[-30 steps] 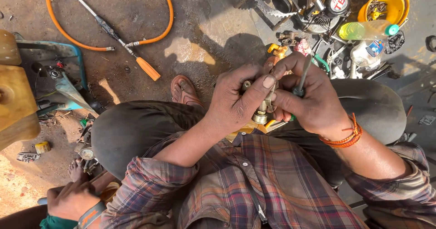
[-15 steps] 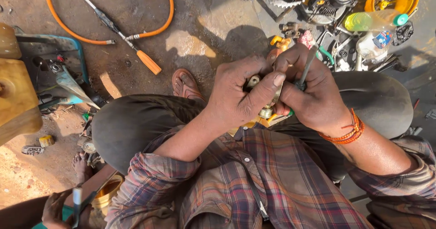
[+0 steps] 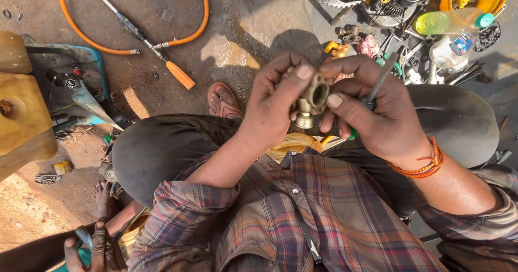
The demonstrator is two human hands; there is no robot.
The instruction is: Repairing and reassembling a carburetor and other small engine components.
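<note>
The left hand (image 3: 275, 107) pinches a brass fitting (image 3: 312, 96) above the lap; the right hand (image 3: 377, 115), beside the fitting, steadies it and grips a green-handled tool (image 3: 372, 91). A slackened pinch would likely drop the fitting onto cluttered ground.

plaid shirt (image 3: 302, 218), dark trousers (image 3: 162, 148), orange wristband (image 3: 426, 167), sandal (image 3: 222, 100)

Both hands raised the brass fitting (image 3: 312, 96), bore now facing up
</note>
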